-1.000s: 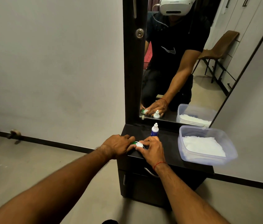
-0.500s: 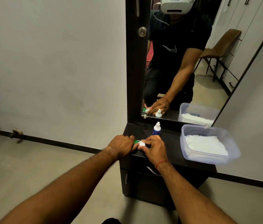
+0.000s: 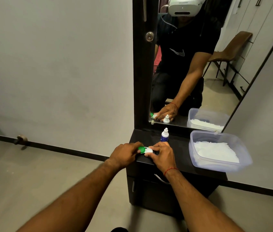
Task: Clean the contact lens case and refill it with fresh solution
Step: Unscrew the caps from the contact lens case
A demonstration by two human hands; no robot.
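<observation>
Both hands meet at the near left corner of the tabletop. The left hand curls its fingers round the green cap of the contact lens case, and the right hand pinches the case's white end, steadying it on the surface. Whether the cap is already loosened cannot be told. Just beyond the right hand stands a small solution bottle, upright and capped. Well to the right of both hands sits a clear plastic container holding white tissues. Behind it all, a mirror reflects the scene. The task appears to be at its opening step: uncapping, emptying, wiping, refilling and reclosing all seem left to do.
</observation>
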